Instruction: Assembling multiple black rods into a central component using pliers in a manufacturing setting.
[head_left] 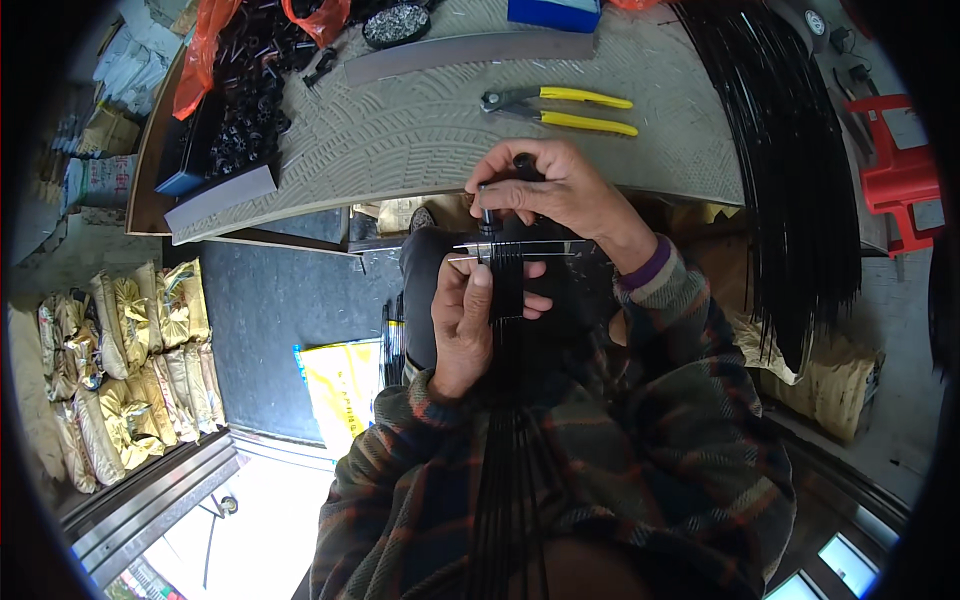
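My left hand (463, 325) is closed round a flat row of thin black rods (508, 285), thumb in front and fingertips showing past the right side. The rods run down over my lap toward my chest. Thin silvery wires (545, 252) cross the row near its upper end. Just above, my right hand (550, 190) pinches a small black tubular part (488, 215), its lower end at the top of the rods. Another black piece (526, 165) shows between my right thumb and fingers. Whether the tube touches a rod is too small to tell.
Yellow-handled pliers (580, 108) lie on the table (400, 130) ahead. Small black parts (250, 110) are heaped at the left, beside a dish of metal bits (396, 25). Long black rods (790, 170) hang over the right edge, near a red stool (895, 175). Sacks (135, 370) stand left.
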